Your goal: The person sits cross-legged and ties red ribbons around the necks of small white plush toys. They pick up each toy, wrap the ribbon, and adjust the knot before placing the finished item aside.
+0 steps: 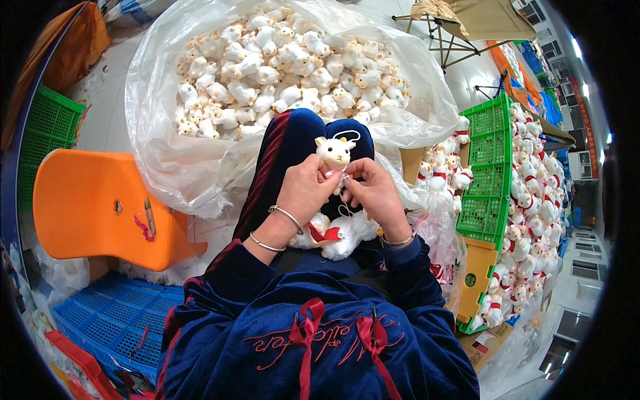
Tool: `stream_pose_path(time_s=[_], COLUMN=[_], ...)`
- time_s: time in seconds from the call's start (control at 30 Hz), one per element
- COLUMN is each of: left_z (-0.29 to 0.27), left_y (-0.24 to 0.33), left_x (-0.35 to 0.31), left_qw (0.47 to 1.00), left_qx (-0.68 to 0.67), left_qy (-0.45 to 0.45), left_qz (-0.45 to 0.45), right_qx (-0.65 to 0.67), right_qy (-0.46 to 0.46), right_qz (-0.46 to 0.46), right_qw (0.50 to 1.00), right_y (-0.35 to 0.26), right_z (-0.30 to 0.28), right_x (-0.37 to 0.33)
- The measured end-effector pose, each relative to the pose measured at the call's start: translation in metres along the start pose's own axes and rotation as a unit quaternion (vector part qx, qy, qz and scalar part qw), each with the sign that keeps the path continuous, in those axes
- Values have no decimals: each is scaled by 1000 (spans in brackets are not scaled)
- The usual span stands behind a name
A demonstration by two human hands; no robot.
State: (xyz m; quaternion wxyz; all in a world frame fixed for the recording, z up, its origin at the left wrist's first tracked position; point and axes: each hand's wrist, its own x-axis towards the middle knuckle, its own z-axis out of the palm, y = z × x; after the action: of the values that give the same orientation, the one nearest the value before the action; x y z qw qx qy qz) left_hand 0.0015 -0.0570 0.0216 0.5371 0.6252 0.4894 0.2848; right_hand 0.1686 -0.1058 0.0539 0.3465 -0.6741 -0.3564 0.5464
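Between both hands I hold a small white plush animal (pixel 334 152) with cream ears and a white hanging loop on its head. My left hand (pixel 305 185) grips its side near the neck, thumb and fingers pinched. My right hand (pixel 375 191) pinches at the front just below its chin; whether a thin cord is in those fingers is too small to tell. On my lap under my wrists lie more white plush toys (pixel 345 237), one with a red scarf (pixel 323 233) and a white loop.
Ahead lies a big clear plastic bag (pixel 160 133) of white plush toys (pixel 293 63). At left stands an orange stool (pixel 87 200) with thread snips (pixel 149 217) on it, above a blue crate (pixel 127 320). At right, a green crate (pixel 485 180) borders plush toys with red scarves (pixel 533 220).
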Motion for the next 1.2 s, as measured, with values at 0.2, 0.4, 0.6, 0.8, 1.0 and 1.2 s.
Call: stream_pose_path(time_s=[0.2,0.4,0.6,0.8,1.0,1.2], left_z=[-2,-3,-6,-7,-8,-8], left_y=[2,0,-5,-14,-5,-9], left_x=[-1,0,-1,3,2,4], left_qw=[1000,999,986,967,978,972], left_qx=[-19,-36,-149,-235,-185,-215], left_qy=[-4,-26,-71,-77,-77,-77], left_qz=[-5,-32,-39,-60,-55,-54], right_qx=[13,-21,-63,-71,-41,-40], right_qy=[24,46,105,121,131,111], right_qz=[-86,-136,-197,-206,-210,-220], right_qw=[996,989,973,968,968,968], right_y=[5,25,28,36,32,34], right_z=[6,6,13,14,21,17], right_x=[3,11,11,16,12,14])
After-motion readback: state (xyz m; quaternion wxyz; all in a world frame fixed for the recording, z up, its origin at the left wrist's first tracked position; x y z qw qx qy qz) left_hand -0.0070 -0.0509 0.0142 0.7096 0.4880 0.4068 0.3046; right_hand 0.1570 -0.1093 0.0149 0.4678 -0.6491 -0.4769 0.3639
